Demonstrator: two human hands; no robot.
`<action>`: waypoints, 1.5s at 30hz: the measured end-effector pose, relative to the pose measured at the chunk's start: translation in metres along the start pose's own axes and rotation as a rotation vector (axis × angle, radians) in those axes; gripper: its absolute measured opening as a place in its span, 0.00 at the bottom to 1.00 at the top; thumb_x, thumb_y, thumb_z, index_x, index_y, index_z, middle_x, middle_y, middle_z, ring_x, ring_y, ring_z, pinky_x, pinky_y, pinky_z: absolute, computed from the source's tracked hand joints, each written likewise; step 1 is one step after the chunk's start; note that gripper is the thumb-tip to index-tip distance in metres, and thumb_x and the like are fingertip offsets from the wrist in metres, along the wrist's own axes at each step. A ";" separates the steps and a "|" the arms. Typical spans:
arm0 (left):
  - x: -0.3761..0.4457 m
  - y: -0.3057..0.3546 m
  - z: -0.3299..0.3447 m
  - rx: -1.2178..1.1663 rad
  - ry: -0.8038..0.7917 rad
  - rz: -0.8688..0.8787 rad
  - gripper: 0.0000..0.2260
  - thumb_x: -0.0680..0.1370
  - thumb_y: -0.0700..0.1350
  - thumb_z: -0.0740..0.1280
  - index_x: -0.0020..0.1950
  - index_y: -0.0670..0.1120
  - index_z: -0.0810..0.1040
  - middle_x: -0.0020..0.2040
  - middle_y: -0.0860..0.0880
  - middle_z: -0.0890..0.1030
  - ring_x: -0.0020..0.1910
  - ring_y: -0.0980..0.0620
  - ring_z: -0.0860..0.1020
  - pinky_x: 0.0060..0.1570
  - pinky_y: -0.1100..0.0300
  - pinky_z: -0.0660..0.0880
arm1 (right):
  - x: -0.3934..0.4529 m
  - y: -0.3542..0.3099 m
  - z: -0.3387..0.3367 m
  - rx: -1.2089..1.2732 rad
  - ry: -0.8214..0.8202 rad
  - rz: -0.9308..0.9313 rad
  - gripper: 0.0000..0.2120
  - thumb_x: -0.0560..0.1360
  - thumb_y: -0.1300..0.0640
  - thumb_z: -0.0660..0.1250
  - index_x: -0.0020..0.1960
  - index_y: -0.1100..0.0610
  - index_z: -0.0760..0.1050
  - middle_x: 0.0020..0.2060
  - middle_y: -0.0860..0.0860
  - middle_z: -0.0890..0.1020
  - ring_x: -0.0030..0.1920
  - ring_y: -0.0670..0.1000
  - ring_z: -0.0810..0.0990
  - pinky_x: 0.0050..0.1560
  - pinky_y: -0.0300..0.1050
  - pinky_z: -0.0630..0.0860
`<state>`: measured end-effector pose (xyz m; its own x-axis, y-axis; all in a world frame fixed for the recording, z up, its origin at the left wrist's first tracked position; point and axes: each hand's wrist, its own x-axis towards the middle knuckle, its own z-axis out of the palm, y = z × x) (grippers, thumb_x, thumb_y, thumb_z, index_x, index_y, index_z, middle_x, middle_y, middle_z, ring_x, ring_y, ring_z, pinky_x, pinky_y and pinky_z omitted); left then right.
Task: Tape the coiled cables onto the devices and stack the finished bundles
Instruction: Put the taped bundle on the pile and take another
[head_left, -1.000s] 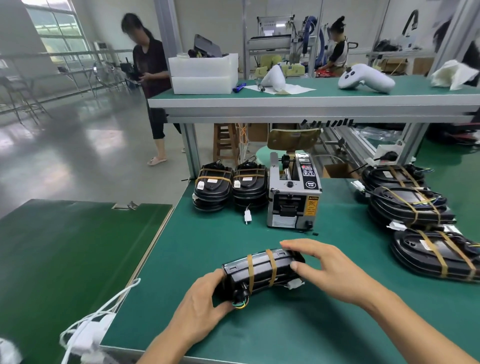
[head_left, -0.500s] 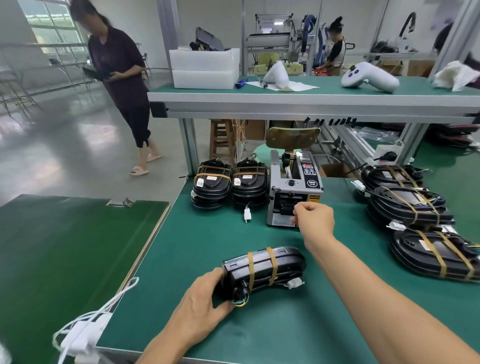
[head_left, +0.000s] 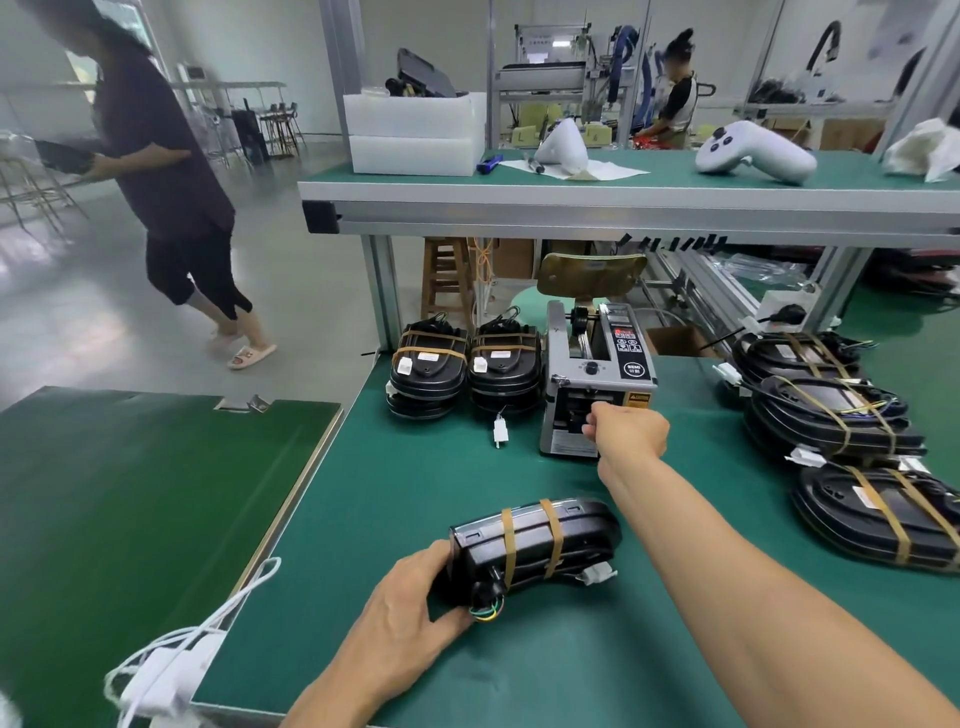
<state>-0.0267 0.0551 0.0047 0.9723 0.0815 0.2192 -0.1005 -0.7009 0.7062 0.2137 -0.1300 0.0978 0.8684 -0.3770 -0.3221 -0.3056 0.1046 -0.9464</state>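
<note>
**Right hand at the tape dispenser, left hand steadying the bundle**

The left hand (head_left: 410, 597) grips the near end of a black device (head_left: 535, 545) that lies on its side on the green surface (head_left: 415, 478), thumb below and fingers curled round the end by the coloured wires. Two tan tape bands (head_left: 551, 538) wrap across the device, and a small white connector (head_left: 597, 574) sticks out at its front.

The right hand (head_left: 631, 428) reaches forward to the mouth of the grey tape dispenser (head_left: 597, 384), its fingers curled and pinched together at the outlet — whether a strip of tape sits between them cannot be told.

Just left of the dispenser stand two stacks of finished bundles (head_left: 470, 371), each taped with its cable on top; a white plug (head_left: 500, 430) hangs down in front of the right-hand stack. More taped devices (head_left: 831, 415) lie in a row along the right side of the surface, well apart from the one being held.

At the near left edge lies a white cable with its adapter (head_left: 171, 670). On the upper shelf (head_left: 623, 202) rest white foam boxes (head_left: 415, 135) and a white controller (head_left: 753, 153).
</note>
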 end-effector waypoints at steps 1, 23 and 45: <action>0.000 0.000 0.000 0.003 0.001 0.004 0.19 0.77 0.54 0.74 0.68 0.56 0.78 0.56 0.61 0.83 0.56 0.55 0.81 0.60 0.54 0.77 | 0.001 0.000 0.002 0.020 0.001 0.013 0.10 0.74 0.66 0.72 0.35 0.59 0.79 0.29 0.51 0.83 0.27 0.48 0.82 0.33 0.41 0.78; 0.001 -0.001 0.000 -0.014 -0.003 0.001 0.18 0.77 0.49 0.76 0.66 0.52 0.79 0.57 0.57 0.84 0.58 0.50 0.82 0.61 0.47 0.78 | -0.056 0.003 -0.072 -0.252 -0.436 -0.280 0.13 0.76 0.57 0.75 0.33 0.54 0.80 0.34 0.43 0.85 0.38 0.39 0.81 0.41 0.37 0.72; -0.002 0.008 -0.001 0.016 0.030 -0.031 0.23 0.74 0.51 0.73 0.69 0.50 0.78 0.54 0.56 0.85 0.53 0.53 0.81 0.57 0.49 0.78 | -0.182 0.053 -0.073 -0.488 -0.512 -0.495 0.10 0.76 0.51 0.75 0.35 0.44 0.83 0.81 0.42 0.62 0.82 0.39 0.39 0.81 0.57 0.35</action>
<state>-0.0293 0.0498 0.0104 0.9681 0.1243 0.2177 -0.0669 -0.7088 0.7022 0.0106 -0.1228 0.1081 0.9792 0.1984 0.0421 0.1226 -0.4137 -0.9021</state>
